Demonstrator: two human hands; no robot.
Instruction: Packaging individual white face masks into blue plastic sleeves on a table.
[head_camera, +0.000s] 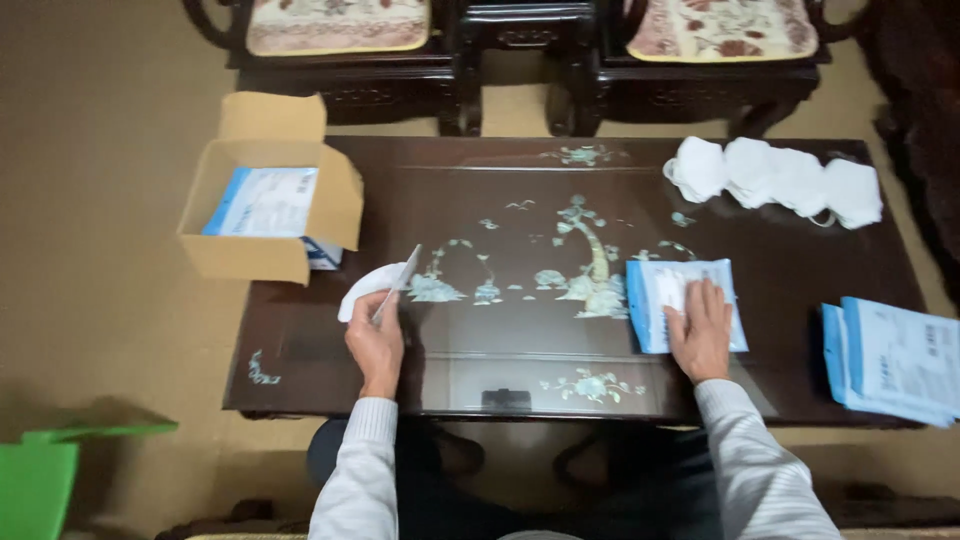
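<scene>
My left hand (376, 345) holds a white face mask (366, 288) partly inside a thin clear-and-white pouch, lifted just above the dark inlaid table (500, 330). My right hand (700, 330) lies flat, palm down, on a stack of blue-and-white flat packets (660, 290) at the table's right middle. A row of several folded white masks (775, 180) lies at the far right of the table. Another pile of blue-and-white packets (890, 360) sits at the right edge.
An open cardboard box (265, 195) with packets inside overhangs the table's far left corner. Two dark wooden chairs (340, 50) with patterned cushions stand behind the table. A green object (40, 480) sits on the floor at the lower left.
</scene>
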